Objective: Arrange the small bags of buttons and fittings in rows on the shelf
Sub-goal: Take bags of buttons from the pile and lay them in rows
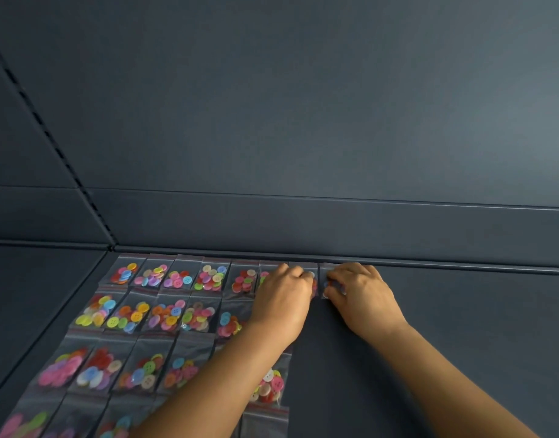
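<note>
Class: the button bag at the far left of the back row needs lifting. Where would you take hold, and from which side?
Pinch the button bag by its empty sealed top strip, reaching from above at the back. It lies flat, neighbours crowd its right and front edges, and the buttons bulge lower down.

I am looking down into a dark blue-grey shelving unit. Its back panel (303, 90) is filling most of what I am seeing, smooth and matt, with soft light brightening it toward the upper right and fading toward the left. A slotted upright (55, 147) is running diagonally down the left side, its row of small dark slots ending at the rear corner. A raised ledge (335, 226) is crossing the back, just above the flat surface. I am facing the shelf surface (461, 327), the same dark grey, which is stretching out bare to the right. On the left, a neighbouring shelf section (34, 295) is lying beside it, with a seam between the two.
</note>
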